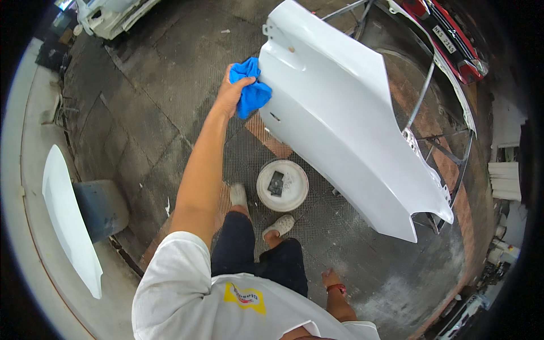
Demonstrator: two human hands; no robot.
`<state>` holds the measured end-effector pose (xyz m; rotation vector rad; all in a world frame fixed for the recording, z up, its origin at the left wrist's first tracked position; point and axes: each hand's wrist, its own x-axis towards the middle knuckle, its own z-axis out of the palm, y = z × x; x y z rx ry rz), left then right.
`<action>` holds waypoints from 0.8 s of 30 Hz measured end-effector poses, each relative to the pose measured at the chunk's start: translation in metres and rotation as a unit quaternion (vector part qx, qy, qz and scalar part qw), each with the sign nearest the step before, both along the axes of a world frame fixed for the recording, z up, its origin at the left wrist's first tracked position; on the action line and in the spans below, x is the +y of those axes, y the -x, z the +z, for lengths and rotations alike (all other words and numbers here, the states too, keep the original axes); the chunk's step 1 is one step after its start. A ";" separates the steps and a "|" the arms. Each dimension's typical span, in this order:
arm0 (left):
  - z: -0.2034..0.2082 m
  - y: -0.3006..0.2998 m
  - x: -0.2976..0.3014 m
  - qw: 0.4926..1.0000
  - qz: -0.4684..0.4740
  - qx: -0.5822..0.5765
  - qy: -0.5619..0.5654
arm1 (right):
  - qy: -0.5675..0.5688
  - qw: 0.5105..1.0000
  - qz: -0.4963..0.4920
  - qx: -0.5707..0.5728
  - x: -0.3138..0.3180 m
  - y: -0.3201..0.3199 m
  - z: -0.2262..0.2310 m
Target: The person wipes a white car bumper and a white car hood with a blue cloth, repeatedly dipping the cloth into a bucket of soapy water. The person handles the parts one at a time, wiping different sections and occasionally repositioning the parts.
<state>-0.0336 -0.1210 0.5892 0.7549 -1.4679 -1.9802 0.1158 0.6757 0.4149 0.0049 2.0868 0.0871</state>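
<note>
Hands first, in the head view: the left hand [229,94] is closed round a bunched blue cloth [254,97], thumb across it, at the upper left edge of a white car fender [334,113]. The right hand [330,278] hangs low beside the body, a red band [336,288] at its wrist; how far its fingers curl, I cannot tell. The fender lies over a metal frame [421,96], near a round white container [293,195].

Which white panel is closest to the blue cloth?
The large white panel over the metal frame: the left hand holds the blue cloth at its left edge. The slim white panel beside the bin, far left, is well away.
</note>
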 end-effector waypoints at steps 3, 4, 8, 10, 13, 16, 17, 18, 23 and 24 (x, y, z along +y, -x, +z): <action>-0.034 -0.006 0.004 1.000 0.011 -0.019 0.003 | -0.041 0.999 -0.017 -0.023 -0.006 -0.016 0.036; -0.036 -0.009 0.011 0.998 -0.002 -0.055 -0.004 | -0.045 0.998 -0.039 -0.024 -0.022 -0.019 0.050; -0.093 -0.025 0.027 0.993 -0.031 -0.114 0.024 | 0.007 0.996 -0.086 -0.011 -0.101 -0.020 0.063; -0.121 -0.034 0.034 0.996 -0.062 -0.063 -0.029 | 0.024 0.996 -0.080 0.037 -0.157 -0.022 0.061; -0.197 -0.057 0.035 0.972 -0.174 -0.149 -0.047 | 0.053 0.995 -0.069 0.040 -0.238 -0.013 0.075; -0.236 -0.053 -0.003 0.922 -0.296 -0.248 0.014 | 0.114 0.987 -0.110 0.000 -0.320 -0.005 0.075; -0.253 -0.050 -0.014 0.904 -0.307 -0.294 0.043 | 0.117 0.987 -0.109 0.006 -0.339 -0.002 0.075; -0.270 -0.045 -0.026 0.883 -0.319 -0.337 0.071 | 0.120 0.987 -0.108 0.011 -0.357 0.001 0.076; -0.328 -0.017 -0.061 0.871 -0.301 -0.378 0.091 | 0.155 0.977 -0.141 0.032 -0.424 0.007 0.086; -0.335 -0.007 -0.063 0.871 -0.315 -0.364 0.095 | 0.159 0.977 -0.140 0.031 -0.439 0.010 0.093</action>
